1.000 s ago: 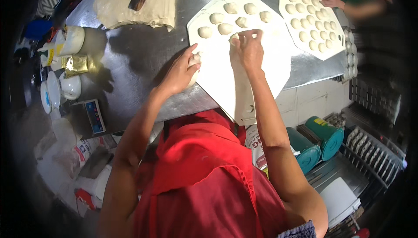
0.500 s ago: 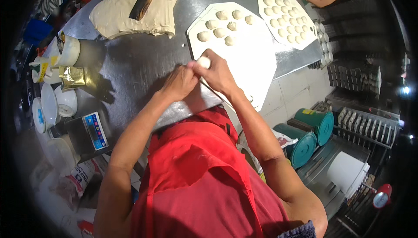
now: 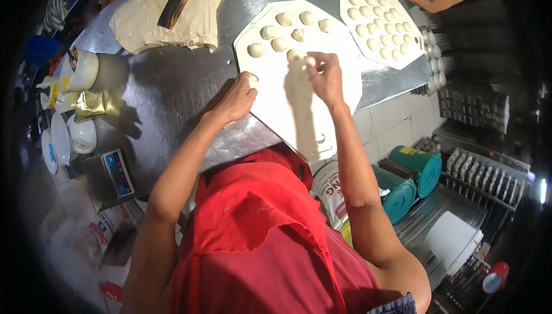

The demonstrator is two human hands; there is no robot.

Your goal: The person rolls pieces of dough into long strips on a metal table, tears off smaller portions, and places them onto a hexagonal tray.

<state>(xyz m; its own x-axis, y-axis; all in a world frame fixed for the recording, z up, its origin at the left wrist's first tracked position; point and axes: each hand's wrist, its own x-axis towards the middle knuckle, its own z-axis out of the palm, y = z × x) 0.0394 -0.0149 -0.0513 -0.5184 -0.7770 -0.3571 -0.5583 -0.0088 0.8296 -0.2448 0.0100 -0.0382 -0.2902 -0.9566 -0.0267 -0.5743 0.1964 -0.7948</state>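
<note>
Dough ball (image 3: 310, 60) | likely light, soft, dents easily; grip sides gently | right hand (image 3: 328, 81) pinching it above white board (image 3: 271, 84) | left hand (image 3: 237, 100) half-curled at board's left edge, contents unclear

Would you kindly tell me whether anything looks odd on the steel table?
Mildly, yes: one dough ball, amid the group on the nearer white board, looks lumpier and less round than the balls around it.

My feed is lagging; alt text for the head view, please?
The right hand holds a dough ball over a white board bearing more balls; the left hand is at the board's left edge. Beyond, a dough slab and a second loaded board lie on a metal table.
</note>
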